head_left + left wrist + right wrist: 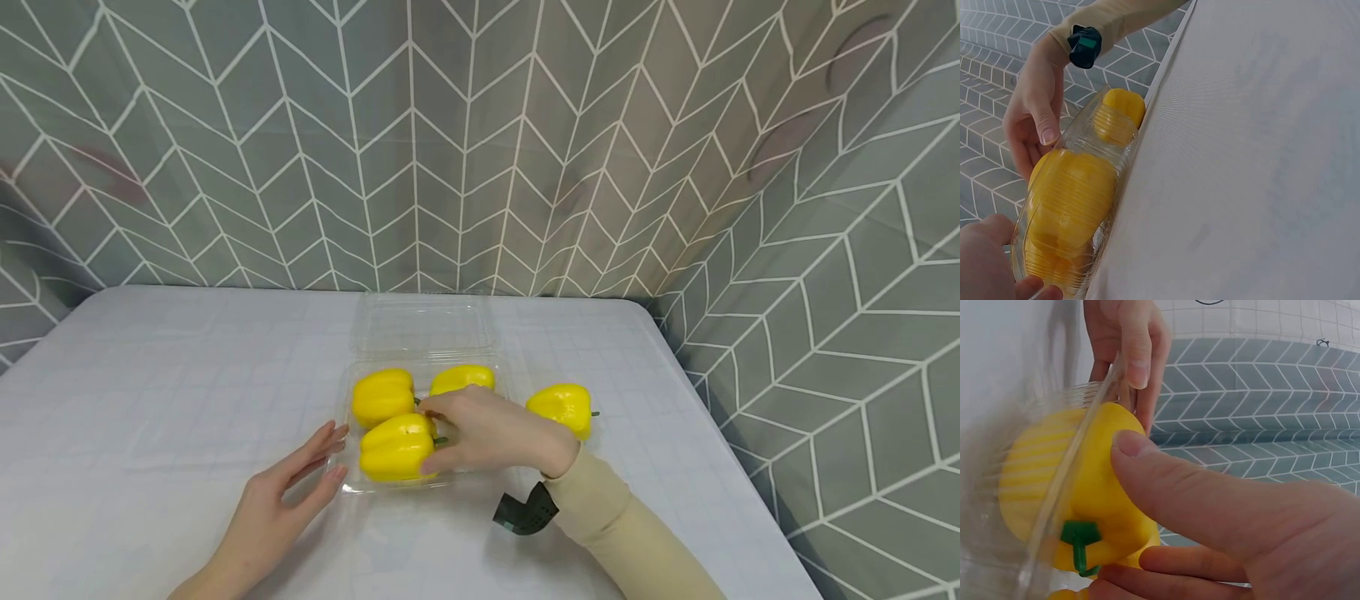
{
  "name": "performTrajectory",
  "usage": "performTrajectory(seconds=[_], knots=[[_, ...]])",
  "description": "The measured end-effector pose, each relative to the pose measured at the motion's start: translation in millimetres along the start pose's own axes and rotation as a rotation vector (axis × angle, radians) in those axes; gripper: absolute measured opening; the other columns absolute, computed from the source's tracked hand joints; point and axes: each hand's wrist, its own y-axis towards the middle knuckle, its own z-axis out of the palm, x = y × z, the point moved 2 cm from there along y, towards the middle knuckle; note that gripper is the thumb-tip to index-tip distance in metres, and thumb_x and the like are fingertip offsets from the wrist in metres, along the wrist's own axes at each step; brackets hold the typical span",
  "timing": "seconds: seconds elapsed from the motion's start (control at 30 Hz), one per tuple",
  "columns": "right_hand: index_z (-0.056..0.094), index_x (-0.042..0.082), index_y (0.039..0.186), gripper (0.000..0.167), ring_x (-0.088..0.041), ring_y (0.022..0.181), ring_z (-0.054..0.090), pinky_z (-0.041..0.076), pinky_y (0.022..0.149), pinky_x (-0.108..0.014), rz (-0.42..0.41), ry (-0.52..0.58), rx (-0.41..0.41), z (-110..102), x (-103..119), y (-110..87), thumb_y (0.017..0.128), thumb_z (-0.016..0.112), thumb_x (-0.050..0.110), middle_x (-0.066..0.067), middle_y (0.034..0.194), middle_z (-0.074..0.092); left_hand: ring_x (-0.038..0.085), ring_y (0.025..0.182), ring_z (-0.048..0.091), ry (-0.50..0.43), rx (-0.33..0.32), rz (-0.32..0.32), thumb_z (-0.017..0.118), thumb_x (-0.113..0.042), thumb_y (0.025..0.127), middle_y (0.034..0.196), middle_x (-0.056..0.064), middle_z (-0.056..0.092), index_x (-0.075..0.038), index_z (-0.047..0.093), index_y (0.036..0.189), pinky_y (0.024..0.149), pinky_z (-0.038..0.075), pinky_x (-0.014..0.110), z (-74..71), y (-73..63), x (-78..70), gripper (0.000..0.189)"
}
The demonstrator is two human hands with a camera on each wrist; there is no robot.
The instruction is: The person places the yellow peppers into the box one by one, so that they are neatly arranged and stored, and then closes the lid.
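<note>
A clear plastic clamshell container [352,487] lies on the table with its lid folded back. Inside are three yellow bell peppers: one at the back left [382,397], another at the back right [459,377] and a third at the near left [393,450]. My right hand [487,433] holds the near-left pepper by its stem end, thumb on the near side and fingers across from it. At the container's left wall, my left hand [281,487] rests its fairly straight fingers [1137,369] against the edge. A fourth yellow bell pepper [561,407] lies outside, to the right.
The transparent lid [423,325] lies flat behind the container. A white cloth covers the table [187,375], and its right edge slants beyond the loose pepper. A grey curtain [450,150] with white chevron lines hangs behind and at the right. A dark strap device [525,510] is at the right wrist.
</note>
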Motion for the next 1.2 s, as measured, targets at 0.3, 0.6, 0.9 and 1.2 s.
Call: performTrajectory(seconds=[0.3,0.6,0.9,1.2], knots=[[0.067,0.009,0.124,0.047,-0.007,0.073,0.045,0.035,0.06,-0.018,-0.042,0.025,-0.003,-10.9,-3.2,-7.9,0.086,0.08,0.033,-0.008,0.089,0.063,-0.01,0.113,0.057,0.009,0.011,-0.026,0.069,-0.023,0.096,0.132,0.0,0.067,-0.01,0.048,0.148,0.095,0.041,-0.001,0.5,-0.1,-1.5,0.058],[0.065,0.005,0.128,0.056,-0.016,0.105,0.063,0.053,0.093,-0.025,-0.002,0.018,-0.009,-24.3,-6.3,-18.1,0.086,0.08,0.038,-0.005,0.117,0.07,-0.01,0.114,0.056,0.014,0.009,-0.021,0.069,-0.023,0.096,0.133,-0.002,0.066,-0.009,0.048,0.148,0.095,0.041,-0.001,0.4,-0.6,-1.8,0.058],[0.062,0.007,0.133,0.057,-0.018,0.119,0.061,0.051,0.105,-0.037,0.091,0.08,-0.048,-40.1,-15.6,-39.9,0.087,0.078,0.037,-0.002,0.131,0.066,-0.01,0.114,0.057,-0.005,0.007,-0.006,0.07,-0.02,0.096,0.133,0.0,0.066,-0.008,0.048,0.148,0.096,0.042,0.0,1.2,-0.4,-0.7,0.058],[0.062,0.005,0.133,0.054,-0.022,0.117,0.064,0.053,0.104,-0.04,0.021,0.078,-0.151,-47.4,-31.0,-54.5,0.088,0.078,0.032,-0.006,0.13,0.066,-0.009,0.116,0.057,-0.002,0.016,-0.02,0.069,-0.023,0.096,0.133,-0.001,0.066,-0.009,0.048,0.148,0.096,0.042,0.001,0.3,-0.5,-0.4,0.058]])
